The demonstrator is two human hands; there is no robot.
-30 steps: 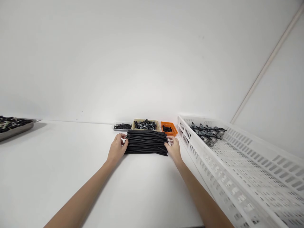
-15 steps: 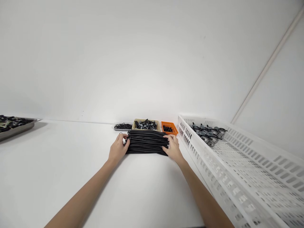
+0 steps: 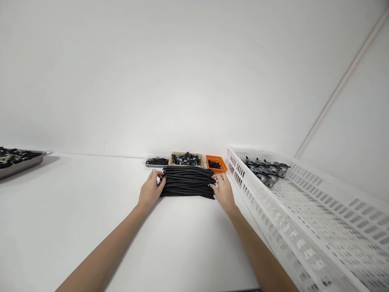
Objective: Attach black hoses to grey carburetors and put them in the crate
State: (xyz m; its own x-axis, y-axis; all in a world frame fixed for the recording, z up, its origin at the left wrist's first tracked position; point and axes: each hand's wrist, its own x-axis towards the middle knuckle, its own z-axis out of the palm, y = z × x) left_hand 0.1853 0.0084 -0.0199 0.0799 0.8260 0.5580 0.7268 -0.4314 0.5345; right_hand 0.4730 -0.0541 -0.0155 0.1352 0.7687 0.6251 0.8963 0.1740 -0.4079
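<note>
A flat bundle of thin black tubes (image 3: 188,182) lies crosswise on the white table. My left hand (image 3: 149,190) is curled round its left ends, thumb in front and fingers behind, with a small dark loop by the fingertips. At the opposite side, my right hand (image 3: 224,190) holds the right ends between thumb and fingers. Just behind the bundle stands a cream tray (image 3: 201,159) of black and grey parts. An orange basket (image 3: 225,167) with small black pieces sits beside it, near my right hand. A clear tray (image 3: 146,161) of thin black loops is at its left.
A long white slotted crate (image 3: 304,227) runs along the right side, with black-and-grey assemblies (image 3: 264,170) at its far end. At the far left, a metal tray (image 3: 22,167) holds a heap of dark parts. A white wall (image 3: 182,73) rises behind the table.
My right hand has slid slightly outward, its thumb now at the very ends of the tubes. My left hand and the bundle stay nearly in place.
</note>
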